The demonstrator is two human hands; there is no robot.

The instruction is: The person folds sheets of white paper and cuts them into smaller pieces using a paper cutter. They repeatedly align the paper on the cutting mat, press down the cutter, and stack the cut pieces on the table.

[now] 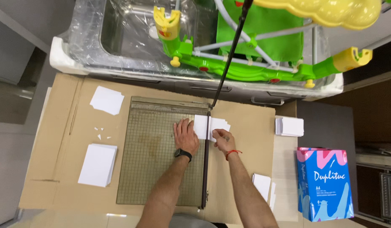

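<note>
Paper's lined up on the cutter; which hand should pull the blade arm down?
Probably the right hand: it only pinches the paper beside the raised blade arm, while the left hand presses the paper flat on the board.

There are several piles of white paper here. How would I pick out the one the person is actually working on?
Find the gridded paper cutter in the middle of the brown cardboard sheet. At its right edge, below the raised blade arm, lies a small white paper stack. Unlike the other piles, it straddles the cutting edge, with the left hand and right hand touching it.
</note>
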